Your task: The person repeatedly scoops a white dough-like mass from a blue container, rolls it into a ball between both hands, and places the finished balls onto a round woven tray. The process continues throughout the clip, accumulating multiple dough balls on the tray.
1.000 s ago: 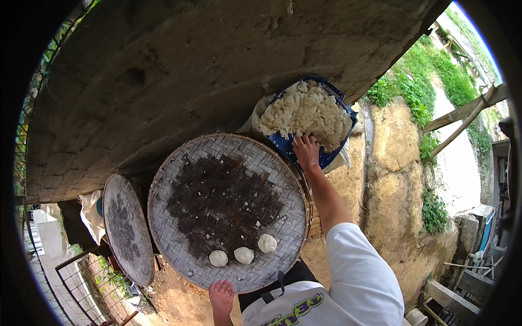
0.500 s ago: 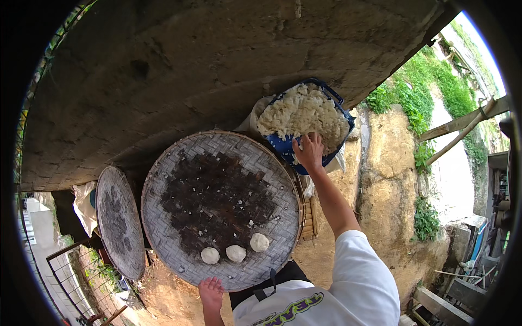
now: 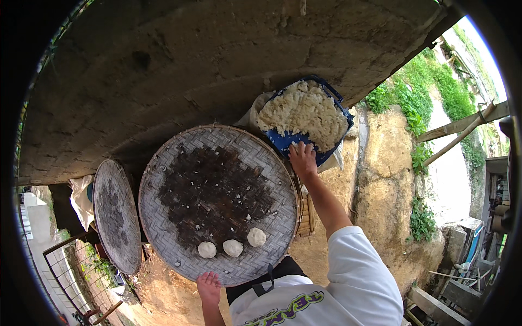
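Three pale dough balls (image 3: 232, 248) lie in a loose row near the front rim of a large round woven bamboo tray (image 3: 155, 217). Its dark, worn middle is scattered with white crumbs. Beyond its far right edge, a blue plastic container (image 3: 281, 142) holds a heap of crumbly, off-white dough (image 3: 307, 111). My right hand (image 3: 303, 158) is at the container's near side, fingers bent downward; whatever lies under them is hidden. My left hand (image 3: 209, 287) rests at the woven tray's front rim, palm up, with its fingers loosely apart and nothing in them.
A second round woven tray (image 3: 115, 217) leans at the left. A concrete wall (image 3: 179, 65) runs along the far side. Bamboo slats (image 3: 305, 214) show beneath the big tray's right edge, and a wire-mesh panel (image 3: 70, 271) stands at lower left.
My right hand has drawn back from the dough heap toward the container's near edge, its fingers now more bent. The left hand stays by the tray's rim. The view has shifted slightly.
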`<state>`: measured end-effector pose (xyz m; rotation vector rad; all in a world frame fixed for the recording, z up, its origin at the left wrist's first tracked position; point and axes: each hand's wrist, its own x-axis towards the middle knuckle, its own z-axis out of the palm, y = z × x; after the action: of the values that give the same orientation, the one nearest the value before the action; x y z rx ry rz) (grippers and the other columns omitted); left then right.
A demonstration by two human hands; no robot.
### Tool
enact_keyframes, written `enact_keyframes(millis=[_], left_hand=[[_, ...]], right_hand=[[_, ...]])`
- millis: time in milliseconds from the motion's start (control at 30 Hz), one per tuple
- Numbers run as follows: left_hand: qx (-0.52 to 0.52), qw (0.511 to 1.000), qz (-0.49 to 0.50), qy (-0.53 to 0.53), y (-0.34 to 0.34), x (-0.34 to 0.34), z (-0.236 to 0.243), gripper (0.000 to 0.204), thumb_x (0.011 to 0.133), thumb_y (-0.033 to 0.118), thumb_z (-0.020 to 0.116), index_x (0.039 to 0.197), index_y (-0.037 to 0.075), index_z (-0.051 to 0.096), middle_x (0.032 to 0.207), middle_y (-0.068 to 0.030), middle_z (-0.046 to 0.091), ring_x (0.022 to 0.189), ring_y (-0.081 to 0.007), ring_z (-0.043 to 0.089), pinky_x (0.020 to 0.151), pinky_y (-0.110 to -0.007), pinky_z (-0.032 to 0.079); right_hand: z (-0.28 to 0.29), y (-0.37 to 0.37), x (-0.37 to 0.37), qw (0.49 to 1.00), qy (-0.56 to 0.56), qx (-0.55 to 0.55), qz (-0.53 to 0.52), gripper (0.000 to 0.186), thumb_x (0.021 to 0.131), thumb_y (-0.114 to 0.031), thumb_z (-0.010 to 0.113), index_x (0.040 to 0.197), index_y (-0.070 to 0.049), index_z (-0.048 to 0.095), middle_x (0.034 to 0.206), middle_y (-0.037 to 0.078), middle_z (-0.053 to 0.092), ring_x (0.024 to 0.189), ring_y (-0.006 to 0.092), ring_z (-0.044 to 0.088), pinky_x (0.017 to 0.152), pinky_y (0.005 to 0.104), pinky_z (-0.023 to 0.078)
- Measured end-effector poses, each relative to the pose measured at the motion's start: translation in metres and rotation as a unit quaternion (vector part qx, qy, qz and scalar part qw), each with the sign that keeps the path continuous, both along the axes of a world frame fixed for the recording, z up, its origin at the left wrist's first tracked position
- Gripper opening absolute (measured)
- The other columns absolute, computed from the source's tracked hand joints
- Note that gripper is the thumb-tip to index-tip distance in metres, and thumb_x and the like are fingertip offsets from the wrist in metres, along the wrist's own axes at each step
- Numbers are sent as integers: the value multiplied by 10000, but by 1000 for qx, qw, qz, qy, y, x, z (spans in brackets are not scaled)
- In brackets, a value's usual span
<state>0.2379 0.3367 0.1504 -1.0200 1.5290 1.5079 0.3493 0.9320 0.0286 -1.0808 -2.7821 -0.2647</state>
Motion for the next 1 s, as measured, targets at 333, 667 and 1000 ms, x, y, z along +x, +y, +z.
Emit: enact_keyframes(millis=[333,667,1000], left_hand=[[-12,999,-8,37,-12,9,16,541,1020,539,459,1346,109,480,1315,-74,571,1159,-250,572,953,-420,424],[91,993,-52,53,47,-20,4,486,1018,498,497,1294,99,531,1255,-73,625,1101,-234,610,918,-413,447],[359,880,-187,250,260,-28,75,520,1079,483,448,1427,97,487,1485,-113,522,1378,-235,488,1116,-410,379]], right_hand=[[-15,44,17,993,-83,-74,-28,365,905,-206,648,1267,-232,616,1171,143,602,1037,367,637,772,477,579],[64,78,6,388,624,-609,-300,532,1041,-411,550,1483,-123,476,1358,104,588,1167,306,619,912,536,531],[221,-180,-33,241,633,-710,-195,469,1086,-374,448,1421,-47,468,1370,118,555,1235,294,572,1074,529,479]])
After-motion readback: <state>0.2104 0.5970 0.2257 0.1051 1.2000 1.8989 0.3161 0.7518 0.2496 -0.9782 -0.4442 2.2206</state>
